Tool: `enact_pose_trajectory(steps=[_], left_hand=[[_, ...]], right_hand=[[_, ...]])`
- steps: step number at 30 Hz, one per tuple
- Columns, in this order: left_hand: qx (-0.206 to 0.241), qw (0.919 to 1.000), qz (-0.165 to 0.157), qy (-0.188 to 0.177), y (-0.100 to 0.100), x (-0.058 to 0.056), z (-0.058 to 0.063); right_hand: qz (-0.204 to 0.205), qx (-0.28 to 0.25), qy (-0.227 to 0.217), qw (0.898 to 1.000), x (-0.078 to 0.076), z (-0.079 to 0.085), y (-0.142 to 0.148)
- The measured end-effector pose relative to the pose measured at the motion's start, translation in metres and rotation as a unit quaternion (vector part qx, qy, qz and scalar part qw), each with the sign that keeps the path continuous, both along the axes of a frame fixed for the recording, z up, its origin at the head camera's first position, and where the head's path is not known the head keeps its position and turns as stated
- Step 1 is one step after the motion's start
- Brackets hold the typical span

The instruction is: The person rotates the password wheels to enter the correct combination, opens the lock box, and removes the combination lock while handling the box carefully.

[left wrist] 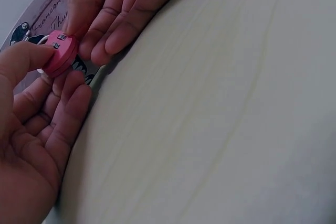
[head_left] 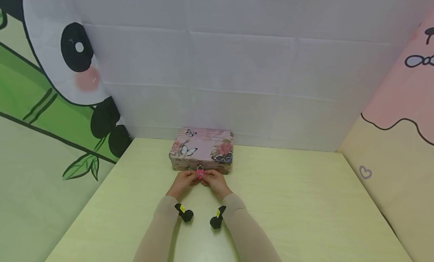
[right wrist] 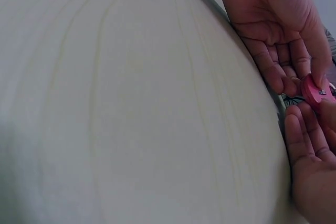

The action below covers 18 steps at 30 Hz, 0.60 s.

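A pink combination padlock [head_left: 200,173] hangs by its shackle at the front clasp of a flowered, butterfly-printed box [head_left: 203,146]. My left hand [head_left: 185,181] pinches the padlock from its left side, the thumb on its face near the number dials. From the other side my right hand [head_left: 216,181] pinches the same padlock [left wrist: 60,53] between thumb and fingers. In the left wrist view two small dial windows show on the padlock's face. The box lid is down, and the clasp is partly hidden behind the shackle.
The box stands on a pale wood-grain table [head_left: 291,201], close to the white cloth backdrop [head_left: 237,66]. Printed cartoon panels flank the table at left and right. A small black device with a yellow mark [head_left: 185,213] is strapped at each wrist.
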<state>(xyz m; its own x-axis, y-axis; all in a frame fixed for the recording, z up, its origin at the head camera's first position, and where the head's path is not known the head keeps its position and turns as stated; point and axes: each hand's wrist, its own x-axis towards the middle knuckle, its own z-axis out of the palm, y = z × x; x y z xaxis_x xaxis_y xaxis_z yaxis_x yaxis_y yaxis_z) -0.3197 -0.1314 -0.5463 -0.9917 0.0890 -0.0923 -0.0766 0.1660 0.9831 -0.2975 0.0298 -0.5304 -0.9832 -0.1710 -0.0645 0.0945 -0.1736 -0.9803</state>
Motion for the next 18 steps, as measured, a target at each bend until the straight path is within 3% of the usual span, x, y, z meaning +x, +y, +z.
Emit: enact_pose_trajectory(steps=[3,11,18], left_hand=[[0.009,0.9999,0.0,-0.005,-0.001,0.0,0.0],[0.059,0.9975,0.016,-0.036,-0.002,-0.002,0.0],[0.06,0.9978,0.016,-0.022,-0.002,-0.001,-0.002]], right_hand=[[-0.004,-0.002,-0.004,1.0,-0.008,-0.013,-0.001],[-0.01,0.003,-0.002,1.0,-0.011,-0.017,-0.003],[-0.015,0.0,-0.007,1.0,-0.009,-0.015,-0.003]])
